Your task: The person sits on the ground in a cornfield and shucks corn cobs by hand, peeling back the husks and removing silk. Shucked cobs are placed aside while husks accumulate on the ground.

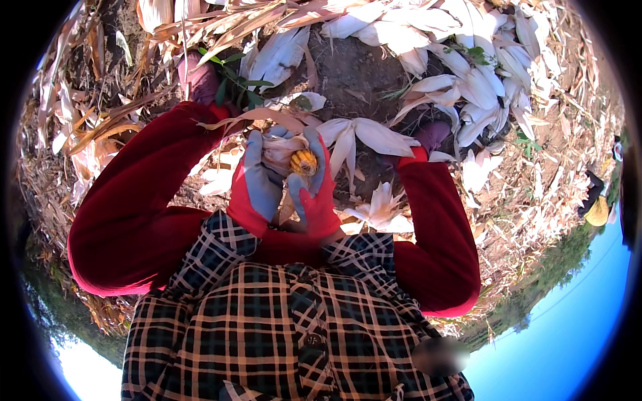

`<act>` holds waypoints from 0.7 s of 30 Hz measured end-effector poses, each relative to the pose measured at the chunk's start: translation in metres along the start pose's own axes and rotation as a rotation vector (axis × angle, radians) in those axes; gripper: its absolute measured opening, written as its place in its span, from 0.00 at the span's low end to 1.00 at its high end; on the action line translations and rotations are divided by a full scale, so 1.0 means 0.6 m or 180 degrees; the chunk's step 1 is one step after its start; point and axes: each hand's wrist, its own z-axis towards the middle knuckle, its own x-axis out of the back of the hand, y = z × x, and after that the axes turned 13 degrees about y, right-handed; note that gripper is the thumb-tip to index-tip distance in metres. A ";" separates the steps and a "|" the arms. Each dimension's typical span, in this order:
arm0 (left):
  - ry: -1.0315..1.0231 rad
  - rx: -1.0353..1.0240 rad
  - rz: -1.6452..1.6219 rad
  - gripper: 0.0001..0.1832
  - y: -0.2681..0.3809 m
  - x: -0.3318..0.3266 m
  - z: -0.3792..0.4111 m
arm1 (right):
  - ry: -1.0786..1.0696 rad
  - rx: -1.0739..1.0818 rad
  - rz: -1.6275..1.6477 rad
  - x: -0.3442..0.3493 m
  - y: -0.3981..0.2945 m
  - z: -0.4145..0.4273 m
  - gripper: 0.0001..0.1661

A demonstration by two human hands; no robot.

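Note:
My left hand, in a grey-palmed red work glove, grips the dry husk around an ear of corn. From the right, my right hand, gloved alike, closes about the same ear of corn. Its bare end shows yellow kernels between my right thumb and fingers, and the rest is hidden by husk and gloves. A peeled-back pale husk lies on the ground just right of my hands. Another opened husk is nearer my right leg.
My bent legs in red trousers frame the work on both sides. White husks pile up at the front right. Dry stalks and leaves litter the left, beside a green plant. A partly visible person is at the far right.

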 end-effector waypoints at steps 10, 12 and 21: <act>0.0028 0.0318 -0.0236 0.21 -0.004 0.012 0.004 | 0.0296 -0.0511 -0.0175 -0.001 0.020 -0.004 0.43; -0.0058 0.0417 -0.0360 0.20 -0.005 0.012 0.003 | 0.0345 -0.0560 -0.0500 0.004 0.010 -0.005 0.43; 0.0497 0.0097 0.0402 0.21 0.013 -0.004 -0.027 | 0.0381 -0.0516 0.1144 0.011 -0.013 0.004 0.30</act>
